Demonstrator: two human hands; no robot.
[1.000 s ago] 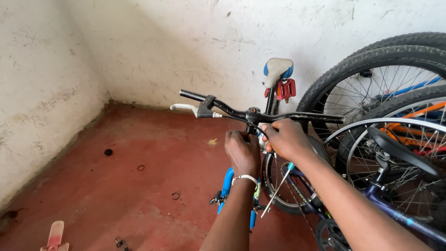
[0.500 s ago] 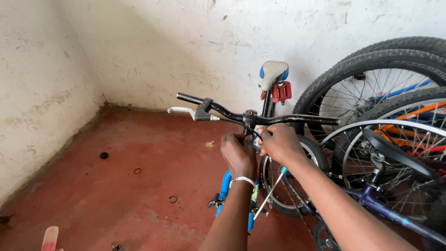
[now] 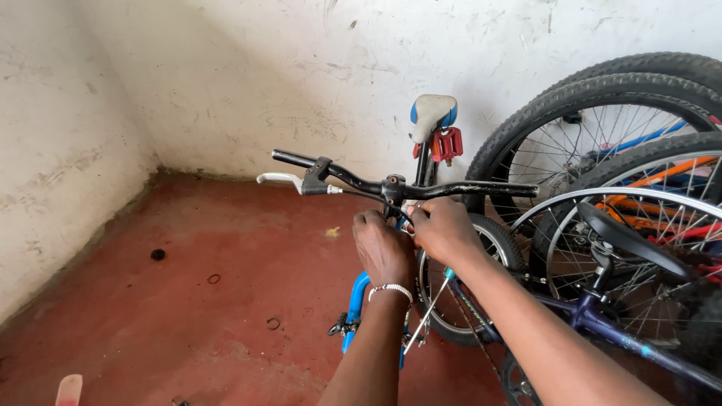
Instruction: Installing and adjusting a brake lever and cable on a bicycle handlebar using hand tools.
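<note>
A small blue bicycle (image 3: 355,304) stands on the red floor, facing me. It has a black handlebar (image 3: 451,189), a silver brake lever (image 3: 280,179) and a white and blue saddle (image 3: 430,113). My left hand (image 3: 383,248), a white beaded bracelet on its wrist, is curled around the stem just under the handlebar clamp (image 3: 392,184). My right hand (image 3: 445,233) grips the same spot from the right, touching the left hand. Whatever small part sits between the fingers is hidden. A thin brake cable (image 3: 427,316) hangs down beneath my wrists.
Larger bicycles lean against the wall on the right: big spoked wheels (image 3: 594,143), a black saddle (image 3: 628,234), a purple frame (image 3: 609,327). White plaster walls meet in the far left corner. Small rings (image 3: 273,323) and a black washer (image 3: 157,254) lie on the floor.
Both hands have stayed at the stem, with only small finger shifts. The view has drifted a little, so the pink object at the bottom left is mostly out of frame.
</note>
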